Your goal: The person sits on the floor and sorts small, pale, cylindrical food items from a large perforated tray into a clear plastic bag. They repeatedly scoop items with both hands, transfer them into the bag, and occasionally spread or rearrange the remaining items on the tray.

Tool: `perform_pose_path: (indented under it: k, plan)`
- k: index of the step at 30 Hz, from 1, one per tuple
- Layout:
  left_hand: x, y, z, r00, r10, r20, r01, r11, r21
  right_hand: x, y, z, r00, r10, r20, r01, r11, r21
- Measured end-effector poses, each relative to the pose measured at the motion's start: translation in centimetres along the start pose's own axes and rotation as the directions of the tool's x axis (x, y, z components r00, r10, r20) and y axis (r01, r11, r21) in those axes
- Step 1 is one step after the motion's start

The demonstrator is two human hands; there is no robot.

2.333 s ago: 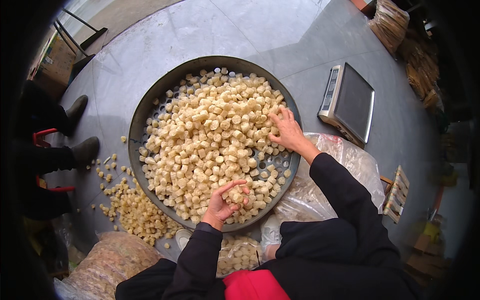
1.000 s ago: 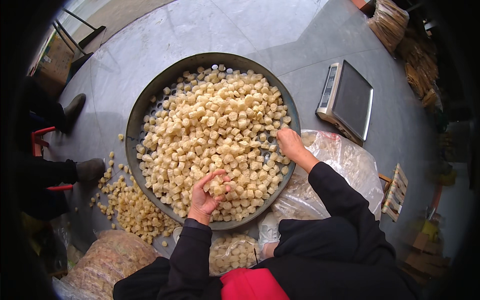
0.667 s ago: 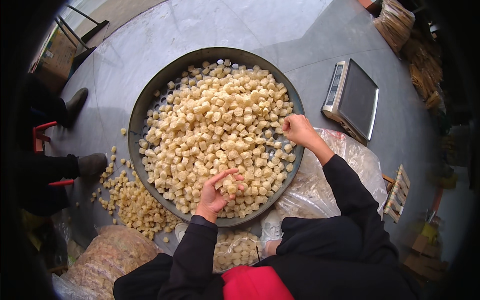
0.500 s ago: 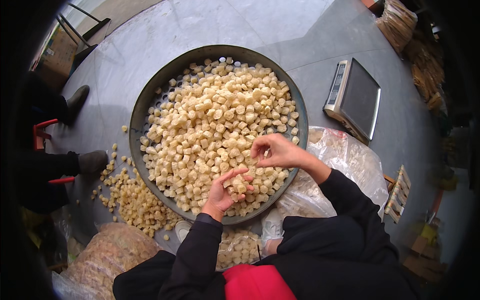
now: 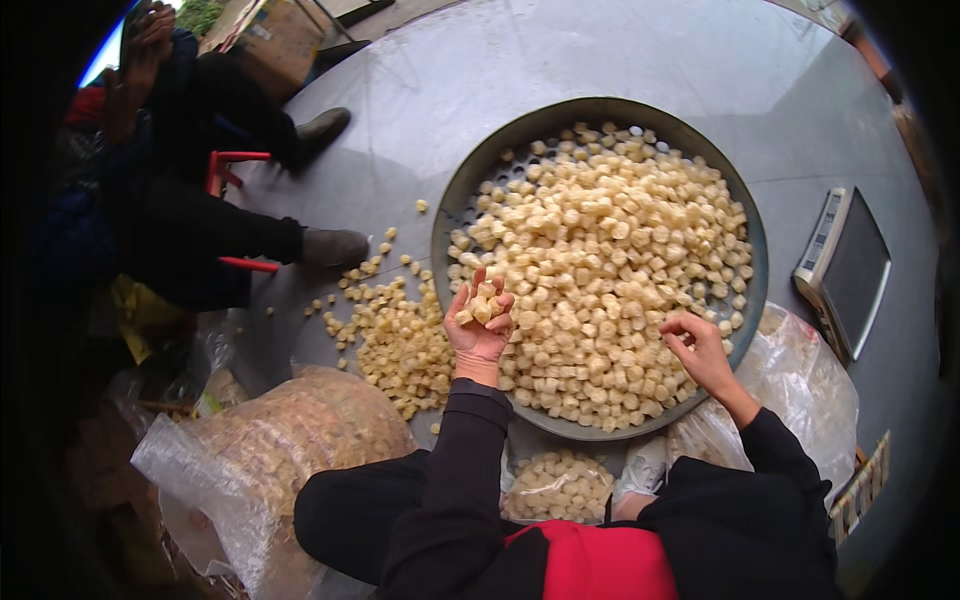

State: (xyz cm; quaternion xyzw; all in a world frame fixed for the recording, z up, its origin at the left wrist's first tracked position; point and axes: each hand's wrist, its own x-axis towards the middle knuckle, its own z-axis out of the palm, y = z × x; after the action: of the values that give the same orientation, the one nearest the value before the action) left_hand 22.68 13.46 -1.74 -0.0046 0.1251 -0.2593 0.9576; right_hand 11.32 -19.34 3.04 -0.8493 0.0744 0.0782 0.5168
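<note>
A round dark metal tray (image 5: 447,215) with a perforated bottom bears a large heap of pale yellow, chunky dried pieces (image 5: 590,290). My left hand (image 5: 478,338) is turned palm up over the tray's left rim, fingers curled round several of these pieces (image 5: 485,307). My right hand (image 5: 695,345) hovers at the lower right of the heap, fingers loosely bent and apart, with nothing visible in them. A clear bag of similar pieces (image 5: 555,485) lies below the tray, between my legs.
A scale (image 5: 850,270) stands right of the tray, above a plastic bag (image 5: 800,380). Loose pieces (image 5: 390,350) are scattered left of the tray, near a big filled sack (image 5: 280,440). A seated person in dark trousers (image 5: 235,220), red stool legs (image 5: 240,157) and a cardboard box (image 5: 265,45) are at upper left.
The view has swung left, showing more of the other person. My left hand has shifted to the tray's left rim. My right hand has left my left hand and moved rightward, its fingers now looser.
</note>
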Motion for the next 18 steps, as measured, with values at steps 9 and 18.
perform_pose_path:
  k: [9, 18]
  plan:
    - [-3.0, 7.5, -0.9, 0.627, 0.665, -0.406, -0.724, 0.689, 0.012, -0.6, 2.4, 1.4, 0.995, -0.052, 0.080, 0.058, 0.996, -0.073]
    - [-1.5, 7.8, -1.9, -0.270, 0.788, -0.554, -0.740, 0.198, 0.642, -1.0, 3.0, 1.1, 0.992, -0.056, 0.112, 0.071, 0.988, -0.137]
